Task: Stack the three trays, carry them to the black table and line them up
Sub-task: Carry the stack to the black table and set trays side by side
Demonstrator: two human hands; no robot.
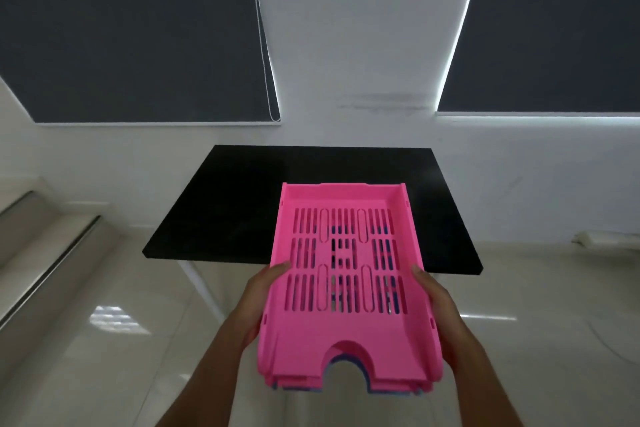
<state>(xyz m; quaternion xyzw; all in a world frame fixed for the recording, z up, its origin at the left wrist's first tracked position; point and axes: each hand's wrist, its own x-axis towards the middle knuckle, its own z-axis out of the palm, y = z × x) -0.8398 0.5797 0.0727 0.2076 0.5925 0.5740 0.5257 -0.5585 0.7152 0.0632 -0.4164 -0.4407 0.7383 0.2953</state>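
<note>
Well — pink slotted tray stack [346, 333], blue edges underneath.

Two dark roller blinds [131, 28] hang on the white wall [363, 45]; the glossy tiled floor [104, 340] reflects light.

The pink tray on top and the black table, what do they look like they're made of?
Pink tray: looks like moulded plastic with a matte finish, judging by its uniform colour, cut-out slots and rounded notch. Black table: flat matte top with almost no reflection, perhaps laminate or painted board; the picture does not settle which.
</note>
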